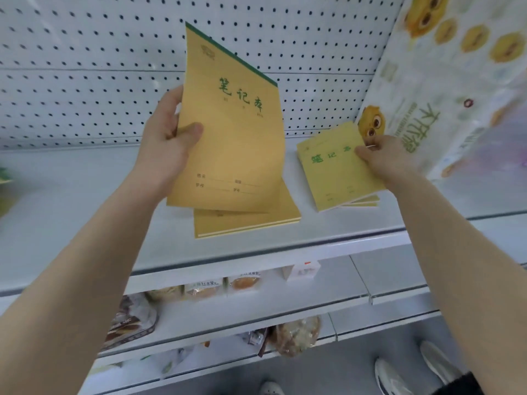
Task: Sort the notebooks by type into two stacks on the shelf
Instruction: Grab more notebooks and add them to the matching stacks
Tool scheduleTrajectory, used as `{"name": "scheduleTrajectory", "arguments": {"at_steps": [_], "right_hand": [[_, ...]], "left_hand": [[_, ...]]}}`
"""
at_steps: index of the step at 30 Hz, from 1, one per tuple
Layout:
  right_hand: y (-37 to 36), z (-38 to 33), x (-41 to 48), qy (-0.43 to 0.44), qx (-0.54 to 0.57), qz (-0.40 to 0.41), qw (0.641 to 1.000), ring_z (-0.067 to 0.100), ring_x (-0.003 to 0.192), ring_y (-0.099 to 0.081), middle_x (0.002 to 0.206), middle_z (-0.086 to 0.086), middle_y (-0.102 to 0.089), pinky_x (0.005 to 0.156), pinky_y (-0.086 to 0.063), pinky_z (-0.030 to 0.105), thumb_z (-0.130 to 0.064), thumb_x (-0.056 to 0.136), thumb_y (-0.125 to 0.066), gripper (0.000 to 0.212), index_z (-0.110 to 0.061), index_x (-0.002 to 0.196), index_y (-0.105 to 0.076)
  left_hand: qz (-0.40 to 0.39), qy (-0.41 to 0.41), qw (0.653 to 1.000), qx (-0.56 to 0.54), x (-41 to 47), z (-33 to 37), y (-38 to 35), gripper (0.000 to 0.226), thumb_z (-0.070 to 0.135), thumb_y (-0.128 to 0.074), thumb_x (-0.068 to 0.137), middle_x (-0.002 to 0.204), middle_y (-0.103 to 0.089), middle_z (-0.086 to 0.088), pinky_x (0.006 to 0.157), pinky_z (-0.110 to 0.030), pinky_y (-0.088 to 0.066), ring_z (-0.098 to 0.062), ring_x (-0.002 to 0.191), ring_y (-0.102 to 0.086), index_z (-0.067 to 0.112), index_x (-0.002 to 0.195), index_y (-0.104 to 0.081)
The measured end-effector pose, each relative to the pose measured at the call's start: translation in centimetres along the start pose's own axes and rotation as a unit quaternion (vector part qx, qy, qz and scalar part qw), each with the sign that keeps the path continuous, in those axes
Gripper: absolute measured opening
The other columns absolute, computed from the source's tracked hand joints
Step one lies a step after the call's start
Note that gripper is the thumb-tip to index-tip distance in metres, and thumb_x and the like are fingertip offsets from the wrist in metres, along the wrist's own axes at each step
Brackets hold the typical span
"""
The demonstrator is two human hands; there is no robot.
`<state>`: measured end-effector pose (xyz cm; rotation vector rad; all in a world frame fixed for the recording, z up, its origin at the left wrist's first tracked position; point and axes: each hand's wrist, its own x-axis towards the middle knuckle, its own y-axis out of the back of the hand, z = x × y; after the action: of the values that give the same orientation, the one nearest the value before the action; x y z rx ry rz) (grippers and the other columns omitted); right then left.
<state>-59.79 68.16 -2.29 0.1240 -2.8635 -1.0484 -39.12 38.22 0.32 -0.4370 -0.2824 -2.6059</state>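
So the left hand was closed on a big notebook, thumb flat across the front cover and fingers tucked behind its left edge. It held the notebook up off the shelf, roughly upright and leaning a bit. The thing was thin and floppy, and the cover bowed in a soft curve. It was matte ochre paper with green brush-style characters and a dark green binding strip along the top.

Right under that hand's notebook, a stack of big notebooks lay flat on the white shelf, same ochre covers, with pale page edges showing in layers. Behind both hands the back wall was white pegboard, dotted with rows of small holes.

Between the hands and closer to the right one was a small notebook, paler and more yellow-green, squarish, sitting skewed on top of a small stack. The right hand pinched its far right edge, thumb on the cover and fingers curled in. Couldn't tell if it was lifted or just resting there.

Just right of that hand leaned a glossy printed pack with round yellow cartoon shapes. Below both arms, the lower shelves had crinkly bagged bread.
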Motion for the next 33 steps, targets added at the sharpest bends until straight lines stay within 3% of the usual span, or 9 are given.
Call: {"name": "scheduleTrajectory", "arguments": {"at_steps": [7,9,12,15,21,24,27,30,33], "right_hand": [[-2.4,1.9,2.6,-0.007,-0.314,-0.068,0.947,0.037,0.111,-0.052,0.124,0.019,-0.053,0.083,-0.045,0.04,-0.013,0.089,-0.054,0.039,-0.006,0.126,-0.045],[-3.2,1.1,2.4,0.067,-0.355,-0.03,0.932,0.037,0.118,-0.045,0.128,0.018,-0.048,0.09,-0.043,0.042,-0.008,0.089,-0.053,0.041,-0.008,0.129,-0.044],[-5.1,-2.0,1.3,0.18,-0.136,-0.031,0.974,0.028,0.106,-0.057,0.118,0.008,-0.06,0.081,-0.047,0.035,-0.025,0.097,-0.048,0.028,-0.014,0.121,-0.056],[-7.0,-5.8,-0.8,0.055,0.175,-0.236,0.954,0.021,0.097,-0.067,0.112,0.005,-0.066,0.081,-0.057,0.034,-0.045,0.097,-0.048,0.033,-0.017,0.11,-0.06],[-9.7,-7.8,-0.7,0.077,0.275,-0.207,0.936,0.021,0.077,-0.067,0.096,0.01,-0.068,0.075,-0.059,0.038,-0.013,0.09,-0.065,0.024,-0.01,0.113,-0.062],[-11.3,-7.5,-0.4,0.077,0.199,-0.187,0.959,0.024,0.084,-0.068,0.102,0.01,-0.068,0.076,-0.059,0.039,-0.017,0.089,-0.065,0.026,-0.012,0.114,-0.061],[-12.7,-6.9,-0.5,0.095,0.003,-0.184,0.978,0.027,0.085,-0.067,0.095,0.011,-0.069,0.063,-0.047,0.025,-0.017,0.088,-0.061,0.023,-0.003,0.105,-0.067],[-13.4,-6.7,-1.1,0.124,-0.161,-0.195,0.959,0.02,0.057,-0.051,0.066,0.004,-0.053,0.046,-0.031,0.024,-0.015,0.085,-0.059,0.018,-0.008,0.069,-0.053],[-13.9,-6.9,-1.1,0.133,-0.261,-0.187,0.938,0.015,0.055,-0.045,0.066,0.001,-0.049,0.045,-0.03,0.024,-0.016,0.084,-0.058,0.025,-0.014,0.066,-0.042]], "left_hand": [[0.051,0.016,0.999,0.009,-0.6,-0.1,-1.9,0.047,-0.002,-0.043,0.096,0.111,-0.068,-0.003,0.068,-0.031,-0.057,-0.019,0.091,-0.07,0.022,0.136,-0.045],[0.062,0.024,0.998,0.003,-0.9,-0.1,-2.4,0.047,-0.001,-0.044,0.096,0.11,-0.068,-0.004,0.067,-0.031,-0.057,-0.019,0.089,-0.07,0.022,0.136,-0.045],[0.078,0.035,0.996,-0.01,-1.3,-0.1,-2.9,0.046,-0.001,-0.044,0.096,0.11,-0.068,-0.005,0.067,-0.032,-0.057,-0.021,0.089,-0.07,0.022,0.136,-0.045],[0.094,0.047,0.994,-0.016,-1.5,-0.2,-3.1,0.045,0.0,-0.045,0.096,0.111,-0.067,-0.009,0.071,-0.041,-0.059,-0.027,0.091,-0.069,0.024,0.134,-0.047],[0.127,0.14,0.981,0.05,-2.2,-2.7,-1.8,0.048,0.016,-0.055,0.09,0.12,-0.065,0.001,0.093,-0.046,-0.053,-0.019,0.108,-0.063,0.022,0.137,-0.049],[0.122,0.226,0.954,0.156,-3.1,-4.5,-1.4,0.062,0.019,-0.06,0.092,0.131,-0.057,-0.001,0.102,-0.041,-0.044,-0.019,0.114,-0.058,0.014,0.148,-0.034],[0.084,0.24,0.919,0.302,-4.5,-5.4,-1.7,0.056,0.023,-0.061,0.091,0.137,-0.055,-0.006,0.102,-0.032,-0.04,-0.02,0.12,-0.054,0.014,0.144,-0.043],[0.0,0.241,0.898,0.368,-5.5,-5.5,-2.0,0.062,0.036,-0.067,0.087,0.143,-0.047,-0.004,0.106,-0.031,-0.036,-0.021,0.127,-0.047,0.015,0.142,-0.046],[-0.075,0.236,0.876,0.413,-6.0,-5.0,-2.0,0.073,0.045,-0.074,0.078,0.15,-0.035,0.0,0.107,-0.031,-0.032,-0.021,0.132,-0.038,0.014,0.138,-0.048]]}}
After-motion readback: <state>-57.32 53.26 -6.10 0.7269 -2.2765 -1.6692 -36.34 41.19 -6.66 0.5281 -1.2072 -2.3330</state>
